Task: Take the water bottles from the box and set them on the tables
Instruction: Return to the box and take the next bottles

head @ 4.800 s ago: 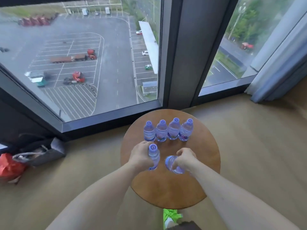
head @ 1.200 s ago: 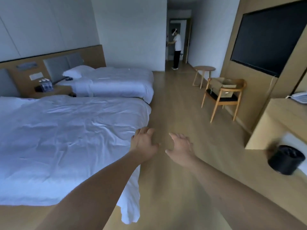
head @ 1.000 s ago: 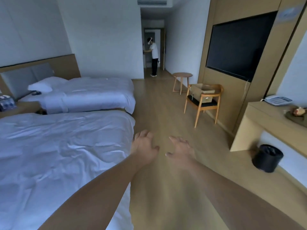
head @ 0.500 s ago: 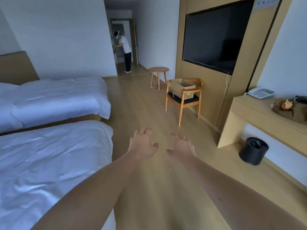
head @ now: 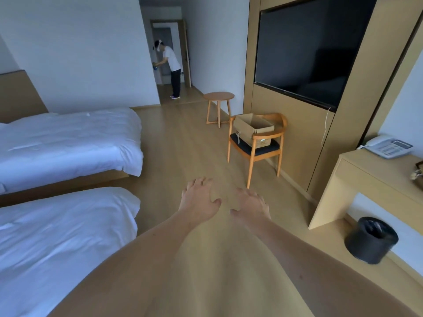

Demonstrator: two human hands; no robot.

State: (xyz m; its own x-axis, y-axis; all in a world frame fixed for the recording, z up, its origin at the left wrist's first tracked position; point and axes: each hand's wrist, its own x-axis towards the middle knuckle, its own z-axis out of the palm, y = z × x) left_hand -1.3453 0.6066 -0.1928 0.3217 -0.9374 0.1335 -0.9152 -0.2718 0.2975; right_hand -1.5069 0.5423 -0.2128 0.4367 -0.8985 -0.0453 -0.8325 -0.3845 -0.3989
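Water bottles cannot be made out anywhere; only their box (head: 253, 129), an open cardboard carton, is seen on the dark seat of a wooden chair (head: 256, 146), well ahead of both hands and to the right, with its inside hidden at this angle.

Nothing is held. The fingers (head: 198, 182) of the left hand (head: 198, 202) are spread loosely and relaxed, palm down, over the wooden floor (head: 183, 143). The fingers (head: 256, 197) of the right hand (head: 250, 208) are likewise loose and slightly bent, empty, with the thumb turned toward the left thumb. The two hands are held near each other but apart, both forearms stretched forward from the lower edge of the view.

Beyond the chair, a small round worktop (head: 218, 96) on wooden legs is seen near the wall, its top bare. A large dark screen (head: 306, 46) is set in the wooden panelling behind the chair. At the right a desk worktop (head: 375, 170) carries a telephone (head: 388, 147), and a black bin (head: 372, 240) stands on the floor below it. Two beds with white covers are seen at the left, a near bed (head: 57, 243) and a far bed (head: 68, 140). In the far doorway a person (head: 170, 65) in a white top is seen bent forward.
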